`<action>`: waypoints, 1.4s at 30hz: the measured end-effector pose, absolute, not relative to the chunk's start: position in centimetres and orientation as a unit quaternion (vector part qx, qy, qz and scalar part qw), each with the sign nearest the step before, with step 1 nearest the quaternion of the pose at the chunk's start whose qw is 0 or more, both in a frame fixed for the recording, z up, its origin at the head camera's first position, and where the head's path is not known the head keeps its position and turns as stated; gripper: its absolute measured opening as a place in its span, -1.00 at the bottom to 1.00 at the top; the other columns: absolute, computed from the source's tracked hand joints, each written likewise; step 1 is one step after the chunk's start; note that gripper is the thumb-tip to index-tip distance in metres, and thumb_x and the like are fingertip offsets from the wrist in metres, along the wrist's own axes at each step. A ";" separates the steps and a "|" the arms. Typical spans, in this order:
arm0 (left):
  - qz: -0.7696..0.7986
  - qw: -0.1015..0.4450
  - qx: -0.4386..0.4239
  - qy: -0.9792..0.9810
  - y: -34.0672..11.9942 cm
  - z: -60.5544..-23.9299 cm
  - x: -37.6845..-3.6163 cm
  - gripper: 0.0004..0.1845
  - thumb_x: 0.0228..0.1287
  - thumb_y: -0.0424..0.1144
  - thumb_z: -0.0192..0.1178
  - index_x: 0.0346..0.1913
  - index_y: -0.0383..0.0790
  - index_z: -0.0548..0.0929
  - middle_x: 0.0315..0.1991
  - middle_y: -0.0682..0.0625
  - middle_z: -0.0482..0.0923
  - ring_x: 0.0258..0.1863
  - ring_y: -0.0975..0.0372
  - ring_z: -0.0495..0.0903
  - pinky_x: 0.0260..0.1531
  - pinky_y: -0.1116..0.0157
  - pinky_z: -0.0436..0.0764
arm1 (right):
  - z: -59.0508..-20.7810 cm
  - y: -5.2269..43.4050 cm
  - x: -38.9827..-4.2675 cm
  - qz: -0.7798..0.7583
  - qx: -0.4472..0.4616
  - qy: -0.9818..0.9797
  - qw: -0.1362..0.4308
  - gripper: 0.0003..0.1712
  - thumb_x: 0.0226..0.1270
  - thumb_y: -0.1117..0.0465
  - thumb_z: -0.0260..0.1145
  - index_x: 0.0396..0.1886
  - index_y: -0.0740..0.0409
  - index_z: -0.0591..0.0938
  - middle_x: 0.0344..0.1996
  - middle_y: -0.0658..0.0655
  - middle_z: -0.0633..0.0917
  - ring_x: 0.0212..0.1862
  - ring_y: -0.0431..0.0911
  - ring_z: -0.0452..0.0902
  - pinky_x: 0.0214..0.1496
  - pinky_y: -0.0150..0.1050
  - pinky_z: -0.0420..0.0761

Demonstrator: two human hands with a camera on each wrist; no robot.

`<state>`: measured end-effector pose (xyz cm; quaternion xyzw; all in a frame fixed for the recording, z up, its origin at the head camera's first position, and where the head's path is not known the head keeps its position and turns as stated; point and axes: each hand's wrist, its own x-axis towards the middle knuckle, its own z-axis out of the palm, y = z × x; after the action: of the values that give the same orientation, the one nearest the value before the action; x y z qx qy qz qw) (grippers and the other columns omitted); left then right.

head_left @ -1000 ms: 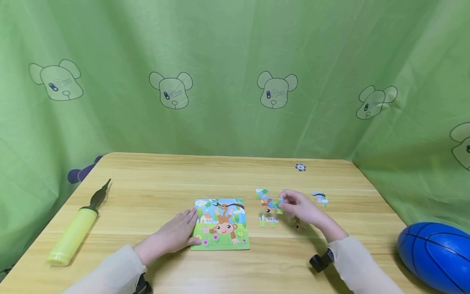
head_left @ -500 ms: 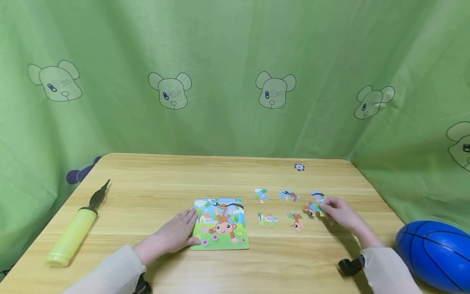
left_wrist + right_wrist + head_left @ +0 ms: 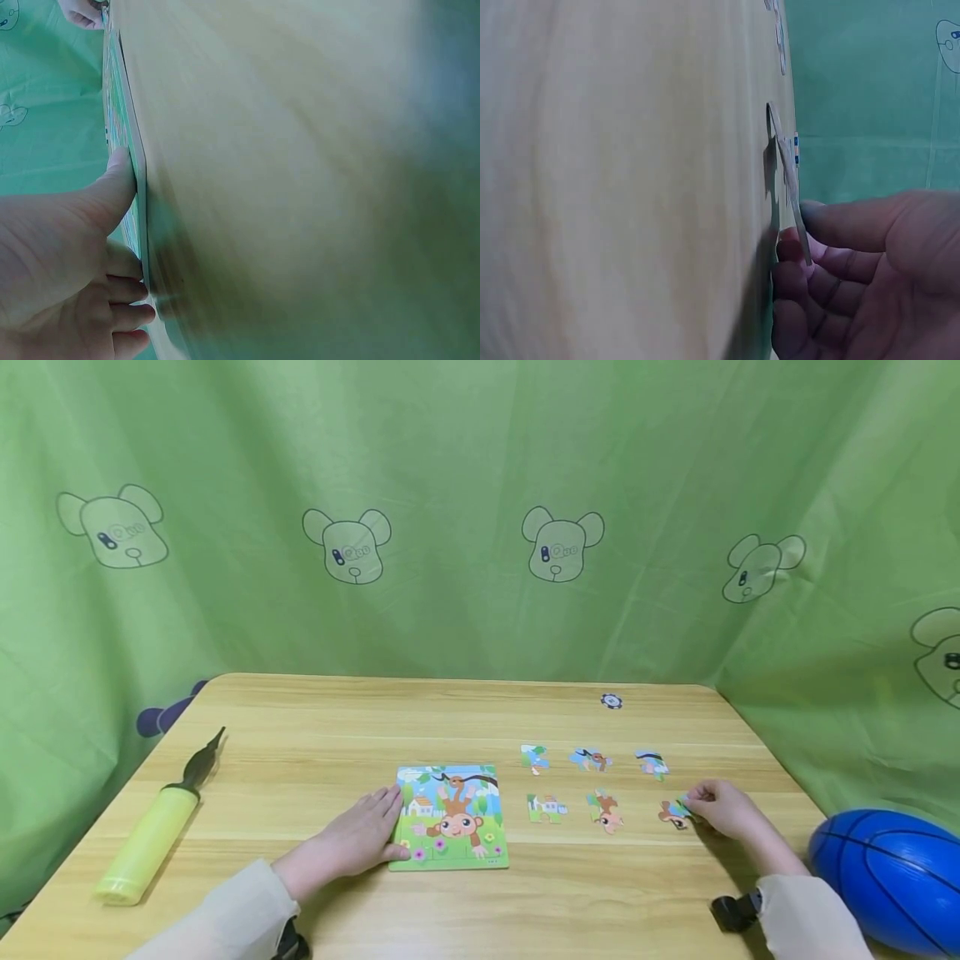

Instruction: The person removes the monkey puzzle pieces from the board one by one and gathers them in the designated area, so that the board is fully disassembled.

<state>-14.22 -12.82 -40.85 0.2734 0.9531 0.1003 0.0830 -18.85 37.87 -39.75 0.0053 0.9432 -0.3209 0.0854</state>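
Thumb and fingers of the right hand [image 3: 726, 812] pinched a monkey-face jigsaw piece [image 3: 672, 814], tilted, its gripped side raised off the wooden table [image 3: 352, 718]. Five loose jigsaw pieces [image 3: 604, 815] lay in two rows, to its left and beyond it. The left hand [image 3: 356, 835], fingers extended, rested at the left edge of the monkey puzzle board [image 3: 456, 825], thumb over its face.
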 end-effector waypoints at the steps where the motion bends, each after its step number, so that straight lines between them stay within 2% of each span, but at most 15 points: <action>1: 0.101 0.083 0.273 0.953 -12.8 -40.9 -14.2 -0.13 0.19 0.11 0.11 0.28 -0.59 0.18 0.33 -0.38 0.05 0.30 -0.15 0.07 0.27 0.02 0.09 | -39.8 37.9 -18.9 -0.319 0.007 0.944 0.083 -0.76 0.34 0.30 0.09 -0.25 0.49 0.44 -0.47 0.13 0.48 -0.47 -0.07 0.38 -0.51 -0.25 0.47; 9: 0.096 0.083 0.272 0.954 -12.8 -41.0 -14.2 -0.13 0.19 0.12 0.10 0.28 -0.58 0.18 0.33 -0.37 0.05 0.30 -0.15 0.07 0.27 0.02 0.09 | -39.9 37.9 -19.1 -0.302 0.027 0.950 0.076 -0.77 0.33 0.27 0.11 -0.29 0.43 0.41 -0.47 0.16 0.48 -0.46 -0.05 0.40 -0.50 -0.22 0.50; 20: 0.098 0.090 0.270 0.954 -12.8 -40.9 -14.2 -0.13 0.20 0.12 0.10 0.29 -0.58 0.17 0.34 -0.37 0.03 0.31 -0.14 0.05 0.28 0.03 0.07 | -40.2 38.0 -19.4 -0.285 0.018 0.955 0.075 -0.79 0.32 0.23 0.12 -0.35 0.35 0.41 -0.58 0.09 0.43 -0.57 -0.10 0.34 -0.57 -0.25 0.41; 28: 0.100 0.088 0.270 0.954 -12.7 -40.8 -14.2 -0.13 0.19 0.11 0.11 0.28 -0.59 0.16 0.33 -0.38 0.04 0.31 -0.15 0.06 0.28 0.02 0.08 | -39.8 37.8 -19.3 -0.286 0.014 0.955 0.076 -0.74 0.34 0.20 0.11 -0.29 0.38 0.43 -0.50 0.13 0.47 -0.49 -0.06 0.38 -0.51 -0.22 0.45; 32: 0.103 0.090 0.269 0.953 -12.7 -40.7 -14.1 -0.13 0.19 0.10 0.11 0.28 -0.59 0.16 0.34 -0.37 0.04 0.31 -0.15 0.06 0.28 0.02 0.08 | -38.8 36.9 -19.2 -0.278 -0.013 0.959 0.051 -0.66 0.37 0.14 0.12 -0.23 0.42 0.45 -0.43 0.15 0.52 -0.41 -0.04 0.40 -0.46 -0.23 0.44; 37: 0.105 0.096 0.265 0.954 -12.7 -40.6 -14.0 -0.13 0.19 0.10 0.11 0.29 -0.57 0.16 0.34 -0.35 0.03 0.32 -0.13 0.05 0.29 0.04 0.07 | -37.5 34.6 -19.2 -0.281 -0.058 0.958 0.014 -0.63 0.37 0.07 0.13 -0.18 0.37 0.49 -0.39 0.14 0.53 -0.38 -0.07 0.39 -0.44 -0.23 0.44; 42: 0.107 0.102 0.264 0.953 -12.7 -40.5 -14.1 -0.13 0.20 0.11 0.10 0.29 -0.56 0.16 0.35 -0.35 0.02 0.32 -0.12 0.04 0.29 0.04 0.06 | -36.6 31.6 -19.6 -0.313 -0.106 0.944 -0.006 -0.67 0.34 0.13 0.17 -0.15 0.35 0.51 -0.38 0.17 0.55 -0.36 -0.02 0.45 -0.42 -0.26 0.51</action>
<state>-14.08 -12.75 -40.54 0.2639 0.9532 0.1065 0.1016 -19.59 31.60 -36.61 -0.1061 0.9437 -0.3132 -0.0057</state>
